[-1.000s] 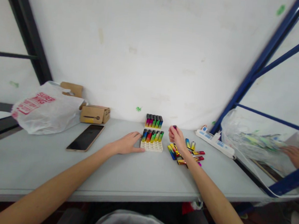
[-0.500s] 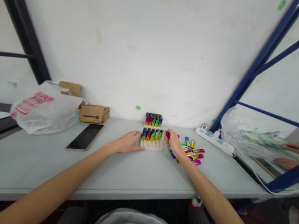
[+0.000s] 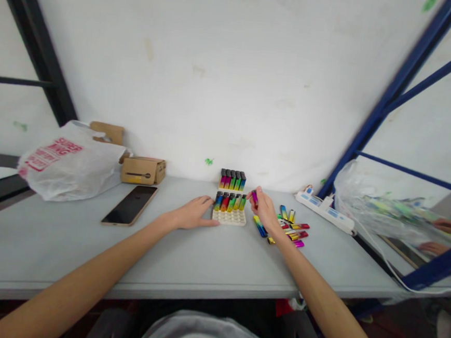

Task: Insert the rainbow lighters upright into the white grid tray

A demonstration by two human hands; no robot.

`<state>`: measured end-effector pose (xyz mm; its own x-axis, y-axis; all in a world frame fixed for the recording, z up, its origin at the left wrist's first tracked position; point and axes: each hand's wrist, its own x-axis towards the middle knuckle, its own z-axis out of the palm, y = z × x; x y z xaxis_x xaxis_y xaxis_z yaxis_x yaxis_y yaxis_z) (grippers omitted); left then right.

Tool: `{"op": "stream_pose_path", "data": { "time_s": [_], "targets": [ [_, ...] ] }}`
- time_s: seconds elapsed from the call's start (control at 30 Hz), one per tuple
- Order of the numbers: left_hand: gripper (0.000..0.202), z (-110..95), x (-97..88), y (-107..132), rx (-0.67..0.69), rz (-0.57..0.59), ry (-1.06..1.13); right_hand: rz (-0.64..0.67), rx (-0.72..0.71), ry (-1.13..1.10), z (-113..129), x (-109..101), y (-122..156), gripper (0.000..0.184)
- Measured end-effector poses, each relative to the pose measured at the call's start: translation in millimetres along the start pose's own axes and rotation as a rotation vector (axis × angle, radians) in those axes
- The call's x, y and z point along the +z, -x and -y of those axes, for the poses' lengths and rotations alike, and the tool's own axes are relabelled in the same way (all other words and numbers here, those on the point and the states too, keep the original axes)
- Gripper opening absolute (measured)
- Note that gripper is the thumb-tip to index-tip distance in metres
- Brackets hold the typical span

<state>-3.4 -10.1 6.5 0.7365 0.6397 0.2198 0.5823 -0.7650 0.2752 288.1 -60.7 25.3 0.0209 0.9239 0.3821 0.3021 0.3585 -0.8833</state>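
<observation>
Head view: right hand (image 3: 264,211) pinches a magenta lighter (image 3: 254,196) between thumb and fingertips. The lighter pokes out past the fingertips, just beside the right end of the white tray (image 3: 229,220). Left hand (image 3: 191,214) lies flat on the table (image 3: 187,260), fingers extended, holding nothing, fingertips touching the tray's left edge. Loose lighters (image 3: 291,230) lie by the right wrist.

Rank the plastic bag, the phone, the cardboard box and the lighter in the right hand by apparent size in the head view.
1. plastic bag
2. phone and cardboard box: close, and the phone lies nearer the camera, so unranked
3. lighter in the right hand
</observation>
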Motion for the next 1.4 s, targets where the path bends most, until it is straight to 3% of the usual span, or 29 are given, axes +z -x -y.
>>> {"op": "stream_pose_path", "data": {
  "time_s": [0.27, 0.43, 0.77, 1.0, 1.4],
  "targets": [
    [0.072, 1.0, 0.6, -0.5, 0.011, -0.002, 0.028, -0.052, -0.159, 0.163, 12.0, -7.3, 6.6, 0.055],
    [0.072, 0.5, 0.2, -0.1, 0.008, -0.011, 0.035, -0.06, -0.272, 0.374, 12.0, -7.5, 6.2, 0.045],
    [0.073, -0.4, -0.1, -0.8, 0.013, 0.006, 0.023, 0.05, -0.309, 0.424, 2.9, -4.8, 3.9, 0.036],
    [0.072, 1.6, 2.0, -1.3, 0.01, -0.004, 0.027, 0.108, -0.253, 0.403, 3.5, -4.8, 4.6, 0.032],
    [0.071, 2.0, 1.6, 0.4, 0.016, -0.013, 0.029, 0.036, -0.21, 0.402, -7.6, 0.7, 3.6, 0.031]
  ]
}}
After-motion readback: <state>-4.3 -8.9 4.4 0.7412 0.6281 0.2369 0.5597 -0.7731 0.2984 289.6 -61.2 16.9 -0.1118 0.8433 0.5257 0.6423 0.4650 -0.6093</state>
